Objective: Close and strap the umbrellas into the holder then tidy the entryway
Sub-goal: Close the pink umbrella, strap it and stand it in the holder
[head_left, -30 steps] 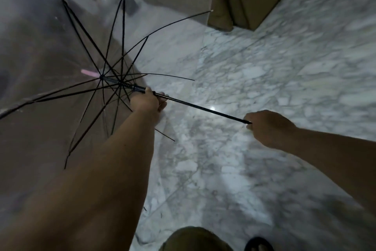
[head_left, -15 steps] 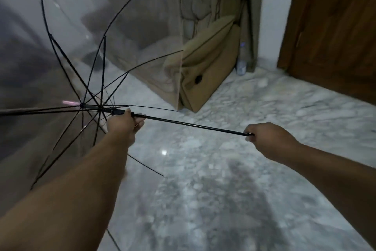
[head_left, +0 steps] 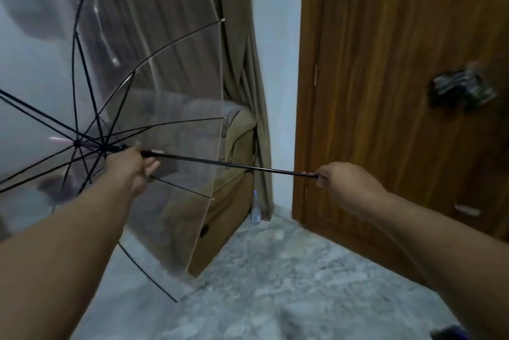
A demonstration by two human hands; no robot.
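Note:
A clear umbrella (head_left: 154,97) with black ribs is spread open at the left, lying sideways with its canopy facing away to the left. Its thin black shaft (head_left: 228,164) runs across the middle of the view. My left hand (head_left: 129,166) grips the shaft at the runner, right by the rib hub. My right hand (head_left: 341,182) grips the handle end of the shaft; the handle itself is hidden inside my fist. No umbrella holder is in view.
A brown wooden door (head_left: 399,91) with a dark handle (head_left: 462,89) fills the right. A tan curtain (head_left: 248,64) hangs beside a tan sofa (head_left: 234,193). A small plastic bottle (head_left: 255,209) stands in the corner. Grey marble floor (head_left: 289,284) lies below.
My view has risen from the floor toward the door and curtain. The umbrella has lifted with both hands, which keep the same hold; the canopy stays open.

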